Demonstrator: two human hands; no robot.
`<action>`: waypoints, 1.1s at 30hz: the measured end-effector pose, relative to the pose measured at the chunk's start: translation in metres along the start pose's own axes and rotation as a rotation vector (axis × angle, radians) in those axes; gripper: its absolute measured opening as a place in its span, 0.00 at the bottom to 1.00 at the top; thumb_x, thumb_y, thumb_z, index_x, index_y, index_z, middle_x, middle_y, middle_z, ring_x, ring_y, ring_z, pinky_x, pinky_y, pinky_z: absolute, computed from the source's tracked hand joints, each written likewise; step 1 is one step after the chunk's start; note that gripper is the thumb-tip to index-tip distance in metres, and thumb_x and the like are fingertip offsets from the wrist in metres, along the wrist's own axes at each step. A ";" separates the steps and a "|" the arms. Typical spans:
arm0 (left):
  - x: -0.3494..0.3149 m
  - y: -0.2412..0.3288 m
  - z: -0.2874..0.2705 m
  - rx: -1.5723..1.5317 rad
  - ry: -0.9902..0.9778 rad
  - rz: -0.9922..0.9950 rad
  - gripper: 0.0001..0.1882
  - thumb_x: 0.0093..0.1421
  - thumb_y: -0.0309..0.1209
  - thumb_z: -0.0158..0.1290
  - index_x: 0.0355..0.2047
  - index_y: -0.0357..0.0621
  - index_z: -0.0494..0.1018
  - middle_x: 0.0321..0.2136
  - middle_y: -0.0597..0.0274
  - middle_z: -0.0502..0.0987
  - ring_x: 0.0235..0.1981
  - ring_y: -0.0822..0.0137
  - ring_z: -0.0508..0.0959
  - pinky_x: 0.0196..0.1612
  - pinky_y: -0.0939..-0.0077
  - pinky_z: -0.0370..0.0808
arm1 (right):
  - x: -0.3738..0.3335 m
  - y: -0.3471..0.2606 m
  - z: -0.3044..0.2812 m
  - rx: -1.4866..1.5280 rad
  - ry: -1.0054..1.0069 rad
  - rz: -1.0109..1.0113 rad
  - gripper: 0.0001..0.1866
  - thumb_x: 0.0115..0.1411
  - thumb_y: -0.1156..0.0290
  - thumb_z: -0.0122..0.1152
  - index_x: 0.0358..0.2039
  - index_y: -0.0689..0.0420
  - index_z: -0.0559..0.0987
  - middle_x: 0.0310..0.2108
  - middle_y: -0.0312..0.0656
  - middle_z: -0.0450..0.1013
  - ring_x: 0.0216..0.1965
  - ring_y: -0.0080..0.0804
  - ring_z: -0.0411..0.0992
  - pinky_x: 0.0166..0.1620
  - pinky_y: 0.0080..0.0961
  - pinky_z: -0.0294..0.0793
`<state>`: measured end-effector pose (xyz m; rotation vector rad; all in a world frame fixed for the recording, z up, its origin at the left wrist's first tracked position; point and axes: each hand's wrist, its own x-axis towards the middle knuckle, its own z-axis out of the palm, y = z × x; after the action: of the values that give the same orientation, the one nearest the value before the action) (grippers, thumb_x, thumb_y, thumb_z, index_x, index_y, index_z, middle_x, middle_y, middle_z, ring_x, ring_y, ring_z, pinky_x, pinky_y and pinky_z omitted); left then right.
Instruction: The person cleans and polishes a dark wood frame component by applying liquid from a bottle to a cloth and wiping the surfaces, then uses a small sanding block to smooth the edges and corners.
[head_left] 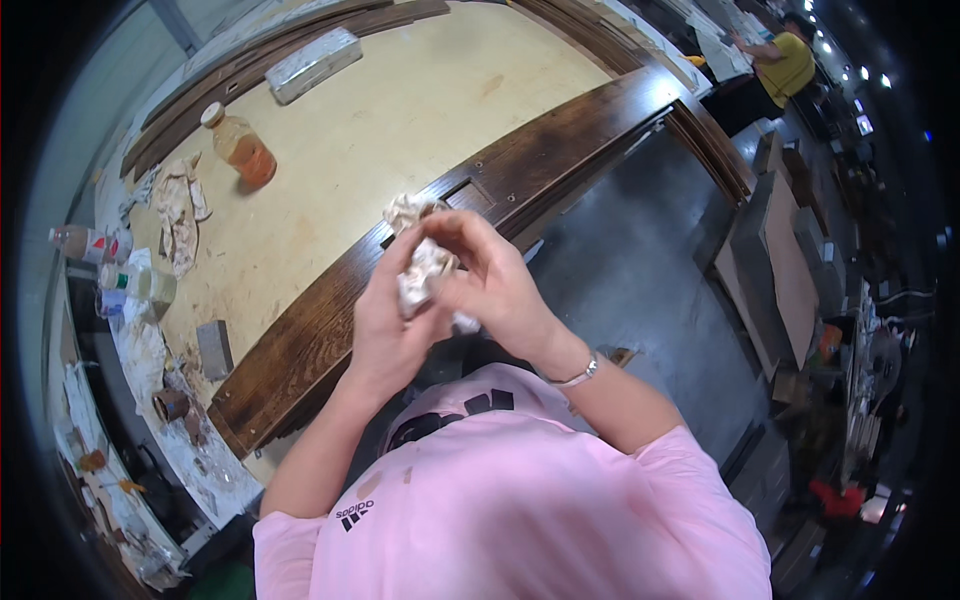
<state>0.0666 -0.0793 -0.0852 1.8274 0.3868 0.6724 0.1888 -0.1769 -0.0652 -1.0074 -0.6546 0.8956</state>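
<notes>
A crumpled whitish rag (428, 264) with brown stains is bunched between my two hands, just above the near edge of the table. My left hand (385, 315) closes on it from the left, fingers curled around the cloth. From the right, my right hand (485, 285) curls over it, thumb and fingers pressed against the folds. A tuft of the rag sticks out beyond my fingertips. Beneath and behind my hands lies a long dark-brown stained wood board (320, 308), with a rectangular recess and small holes in its face.
A bottle of orange liquid (244, 150), a wrapped silvery block (314, 66) and a stained cloth (180, 213) rest on the pale tabletop (380, 110). A grey block (214, 349) and a brown-stained cup (171, 404) sit at left. A person in yellow (785, 68) stands far right.
</notes>
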 end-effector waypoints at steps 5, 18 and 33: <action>-0.053 0.020 -0.063 -0.168 0.371 -0.189 0.29 0.55 0.20 0.55 0.60 0.31 0.68 0.51 0.53 0.77 0.51 0.67 0.78 0.58 0.73 0.72 | 0.056 -0.047 -0.058 -1.118 -0.345 -0.360 0.40 0.39 0.73 0.76 0.57 0.59 0.73 0.57 0.47 0.67 0.60 0.43 0.67 0.60 0.34 0.69; -0.031 0.024 0.072 1.008 0.621 -0.189 0.15 0.49 0.28 0.67 0.38 0.45 0.81 0.43 0.56 0.74 0.41 0.52 0.76 0.44 0.60 0.73 | 0.131 -0.028 -0.079 -1.411 -1.123 -0.400 0.50 0.34 0.62 0.81 0.58 0.66 0.66 0.48 0.52 0.70 0.49 0.49 0.70 0.54 0.40 0.69; -0.079 -0.040 0.026 0.470 1.357 -0.178 0.06 0.61 0.29 0.56 0.26 0.45 0.73 0.25 0.59 0.75 0.24 0.62 0.75 0.29 0.63 0.70 | 0.126 -0.024 -0.084 -1.364 -1.050 -0.446 0.46 0.35 0.66 0.76 0.56 0.67 0.68 0.46 0.52 0.71 0.48 0.49 0.70 0.53 0.40 0.68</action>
<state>0.0225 -0.1289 -0.1491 1.4408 1.6674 1.7425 0.3266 -0.1094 -0.0696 -1.3940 -2.4809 0.4262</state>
